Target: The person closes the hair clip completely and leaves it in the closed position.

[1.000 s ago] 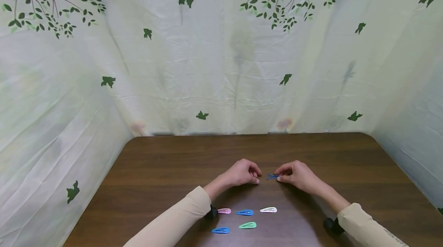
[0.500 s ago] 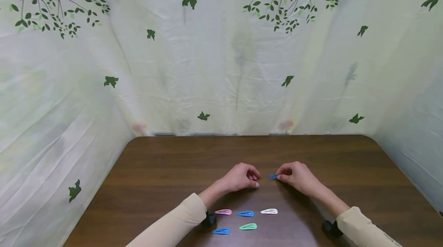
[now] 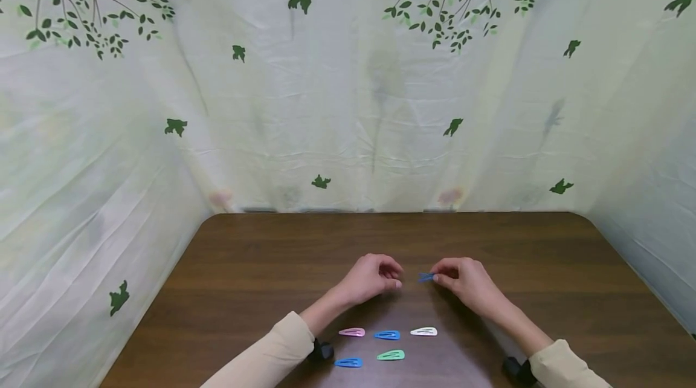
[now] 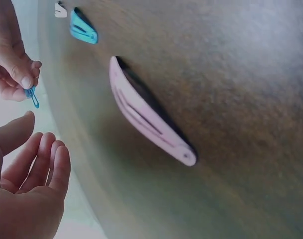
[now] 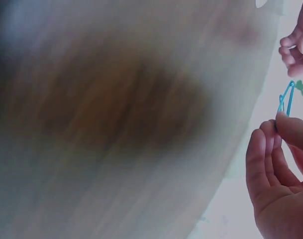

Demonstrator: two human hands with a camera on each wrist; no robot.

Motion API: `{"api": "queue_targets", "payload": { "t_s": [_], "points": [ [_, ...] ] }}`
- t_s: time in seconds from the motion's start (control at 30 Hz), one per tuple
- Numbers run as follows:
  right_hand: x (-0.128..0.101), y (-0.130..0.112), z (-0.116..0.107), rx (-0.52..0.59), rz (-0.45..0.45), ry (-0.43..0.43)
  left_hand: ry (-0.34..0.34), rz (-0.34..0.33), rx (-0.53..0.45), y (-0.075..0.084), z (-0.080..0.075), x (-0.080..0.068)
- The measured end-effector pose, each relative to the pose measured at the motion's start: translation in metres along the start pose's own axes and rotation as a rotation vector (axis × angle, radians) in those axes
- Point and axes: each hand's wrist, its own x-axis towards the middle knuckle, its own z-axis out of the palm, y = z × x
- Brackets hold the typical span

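Observation:
Between thumb and fingertips, my right hand (image 3: pixel 470 284) pinches a blue snap hair clip (image 3: pixel 426 277) above the table's middle. The right wrist view shows this hair clip (image 5: pixel 285 99) spread apart, its narrow frame pointing toward the other hand. My left hand (image 3: pixel 370 280) holds nothing; its fingers are loosely bent, a short gap to the left of the clip. In the left wrist view the left hand's fingers (image 4: pixel 39 167) are relaxed, with the thumb apart from them. The clip's gripped end is hidden by the right thumb and fingers.
Nearer me on the brown table (image 3: pixel 261 255) lie a pink clip (image 3: pixel 351 332), a blue clip (image 3: pixel 387 335) and a white clip (image 3: pixel 424 332) in a row. Below them are another blue clip (image 3: pixel 348 362) and a green clip (image 3: pixel 391 355). A printed curtain (image 3: pixel 337 104) hangs behind.
My left hand has drawn back a little to the left, away from the clip. The right hand keeps its pinch on the hair clip, which has shifted and turned only slightly.

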Motion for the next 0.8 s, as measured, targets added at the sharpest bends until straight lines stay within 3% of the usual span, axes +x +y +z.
{"api": "queue_targets", "payload": {
  "t_s": [0.33, 0.8],
  "points": [
    [-0.010, -0.017, 0.004, 0.061, 0.010, 0.112, 0.034, 0.014, -0.077, 0.005, -0.005, -0.009],
    [-0.026, -0.037, 0.013, 0.183, -0.013, 0.210, 0.143, 0.031, -0.170, 0.013, -0.007, -0.025]
  ]
}}
